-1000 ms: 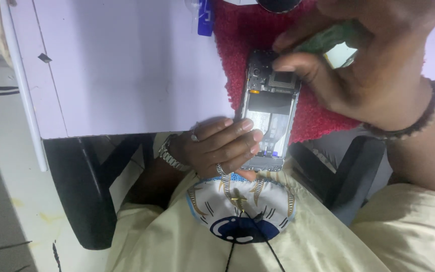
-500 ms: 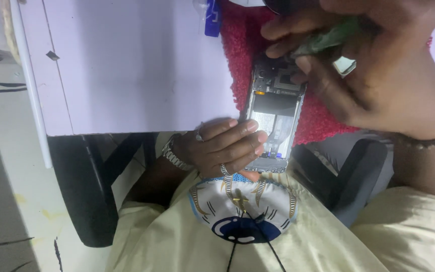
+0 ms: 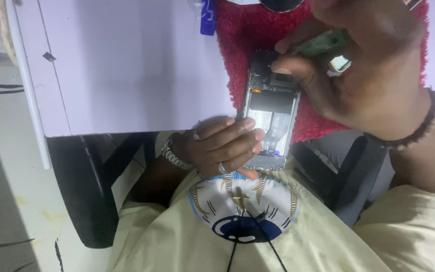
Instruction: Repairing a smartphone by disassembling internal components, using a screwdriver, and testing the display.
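An opened phone [image 3: 270, 116] with its back cover off lies over the table's near edge, partly on a red cloth [image 3: 258, 35]. My left hand [image 3: 222, 146], with rings and a metal wrist bracelet, grips the phone's lower left side. My right hand [image 3: 363, 70], wearing a dark bead bracelet, is closed on a slim green tool [image 3: 323, 44] whose tip is at the phone's top end. The tool's tip is hidden by my fingers.
The white table [image 3: 127, 65] has its edge near my lap. A small blue object [image 3: 208, 10] lies beside the cloth. Black chair parts [image 3: 96, 186] stand below the table, and my pale yellow clothing [image 3: 298, 242] fills the bottom.
My right hand has shifted a little over the phone's top end with the green tool. My left hand has kept its hold on the phone.
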